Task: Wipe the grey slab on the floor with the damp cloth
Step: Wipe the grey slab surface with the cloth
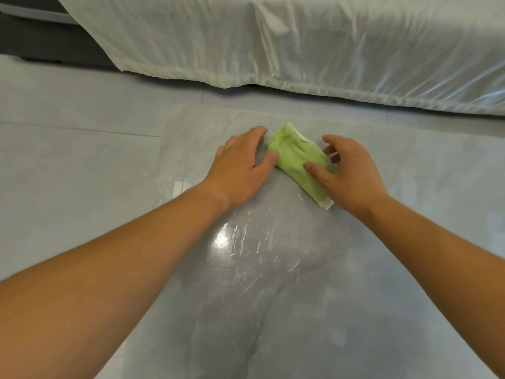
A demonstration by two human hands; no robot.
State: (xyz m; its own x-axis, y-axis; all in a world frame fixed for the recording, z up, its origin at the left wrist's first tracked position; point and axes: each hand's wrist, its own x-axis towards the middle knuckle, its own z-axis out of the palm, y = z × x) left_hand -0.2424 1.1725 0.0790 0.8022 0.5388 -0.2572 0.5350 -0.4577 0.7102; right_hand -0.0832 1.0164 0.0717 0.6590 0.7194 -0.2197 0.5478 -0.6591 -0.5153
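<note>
1. Head view: the green cloth (297, 162) lies on the grey slab (273, 269), out in front of you, between your two hands.
2. Its long side runs at a slant, from the far left end down to the near right end.
3. Your left hand (240, 170) is open and flat on the slab. Its thumb touches the far left end of the cloth.
4. Your right hand (352, 173) is open too, with bent fingers. Its thumb rests on the cloth, but it does not hold it yet.
5. Your right hand is on more of the cloth, so I think it should close on it first.
6. The slab near you shines wet. The far part looks dull.
7. A white sheet (273, 50) hangs past the slab.
</note>
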